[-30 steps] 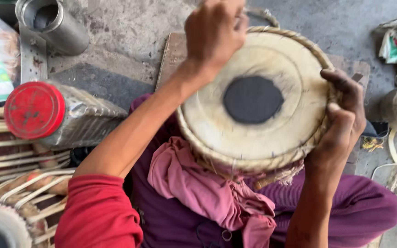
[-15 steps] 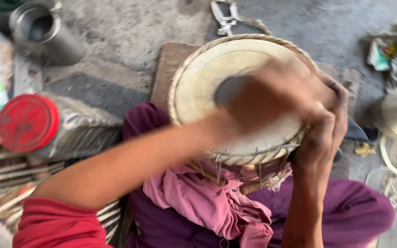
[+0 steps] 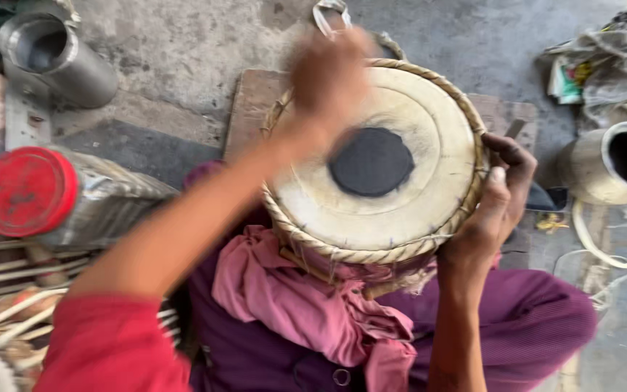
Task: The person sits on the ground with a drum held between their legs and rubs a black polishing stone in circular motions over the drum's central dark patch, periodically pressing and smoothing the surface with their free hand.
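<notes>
A round hand drum [image 3: 415, 210] rests tilted in my lap, its pale skin head carrying a black centre patch [image 3: 371, 161] and a braided rim. My right hand [image 3: 493, 210] clasps the drum's right edge, fingers curled over the braid. My left hand [image 3: 328, 76] is blurred with motion above the upper left of the head, fingers bunched; whether it holds anything cannot be made out. A pink cloth [image 3: 292, 305] lies bunched under the drum on my purple-clad legs.
A clear jar with a red lid [image 3: 30, 190] lies at left over pale cane strips [image 3: 1, 276]. A metal cylinder [image 3: 48, 54] stands top left, a metal pot [image 3: 618, 163] at right. A wooden board [image 3: 252, 101] sits beneath the drum on concrete.
My left hand swept from the drum's top rim across the head toward the right, then back to the upper left. The right hand kept its hold on the rim.
</notes>
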